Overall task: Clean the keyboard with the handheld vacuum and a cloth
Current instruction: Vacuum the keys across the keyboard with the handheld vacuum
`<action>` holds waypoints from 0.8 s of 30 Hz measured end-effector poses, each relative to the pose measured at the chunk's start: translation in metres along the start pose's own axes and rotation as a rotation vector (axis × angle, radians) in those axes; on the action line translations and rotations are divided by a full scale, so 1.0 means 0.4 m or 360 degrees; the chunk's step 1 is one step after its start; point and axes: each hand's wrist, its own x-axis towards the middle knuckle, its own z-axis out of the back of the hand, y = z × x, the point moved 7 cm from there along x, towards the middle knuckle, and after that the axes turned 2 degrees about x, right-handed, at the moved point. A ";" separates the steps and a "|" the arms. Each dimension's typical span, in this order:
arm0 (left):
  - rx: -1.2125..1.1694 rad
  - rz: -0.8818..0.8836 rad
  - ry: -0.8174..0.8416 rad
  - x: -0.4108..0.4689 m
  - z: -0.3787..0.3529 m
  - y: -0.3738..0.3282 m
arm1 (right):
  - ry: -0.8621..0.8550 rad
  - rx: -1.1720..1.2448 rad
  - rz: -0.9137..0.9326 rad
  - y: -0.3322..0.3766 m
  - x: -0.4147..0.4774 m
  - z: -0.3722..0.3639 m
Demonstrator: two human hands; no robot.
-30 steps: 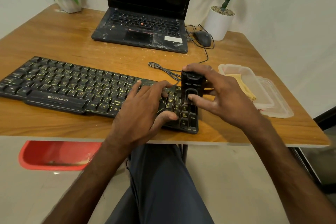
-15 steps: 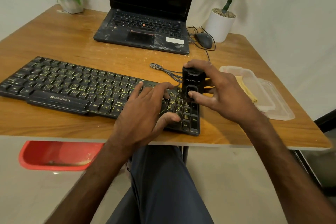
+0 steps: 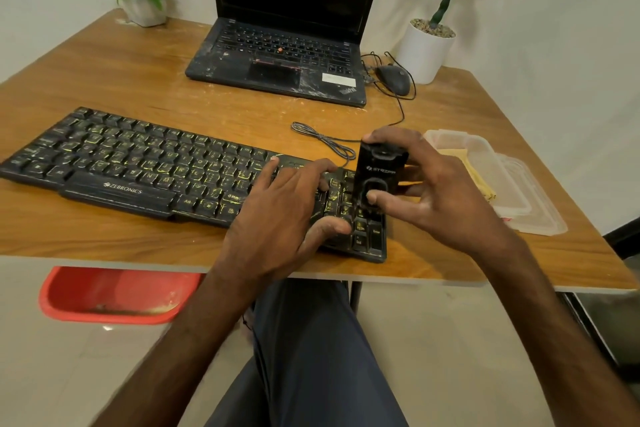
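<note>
A black Zebronics keyboard (image 3: 131, 166) with yellow-lit keys lies across the front of the wooden table (image 3: 138, 80). My right hand (image 3: 436, 194) grips a small black handheld vacuum (image 3: 379, 170), held upright with its lower end on the number pad at the keyboard's right end; my thumb lies on its front. My left hand (image 3: 277, 218) rests on the keys just left of the vacuum, fingers spread and thumb on the front edge. A yellow cloth (image 3: 474, 173) lies in a clear plastic container (image 3: 519, 198) to the right.
An open black laptop (image 3: 277, 55) stands at the back, with a wired mouse (image 3: 393, 80) and its cable beside it. White plant pots stand at the back left (image 3: 143, 10) and back right (image 3: 424, 52). A red tub (image 3: 114, 295) sits on the floor under the table.
The vacuum and my right hand have shifted slightly along the number pad. My left hand stays pressed on the keys.
</note>
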 end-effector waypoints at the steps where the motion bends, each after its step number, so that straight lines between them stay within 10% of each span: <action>1: 0.0004 -0.0003 0.0003 0.000 -0.001 -0.001 | 0.0026 0.0012 0.0008 0.004 -0.007 -0.001; 14: 0.0013 -0.0001 0.0003 0.000 0.000 -0.003 | 0.0185 -0.0214 0.0036 0.007 0.045 0.001; 24: -0.0003 0.0008 -0.0002 0.005 0.001 -0.001 | -0.0293 -0.0296 0.0053 -0.012 0.045 0.069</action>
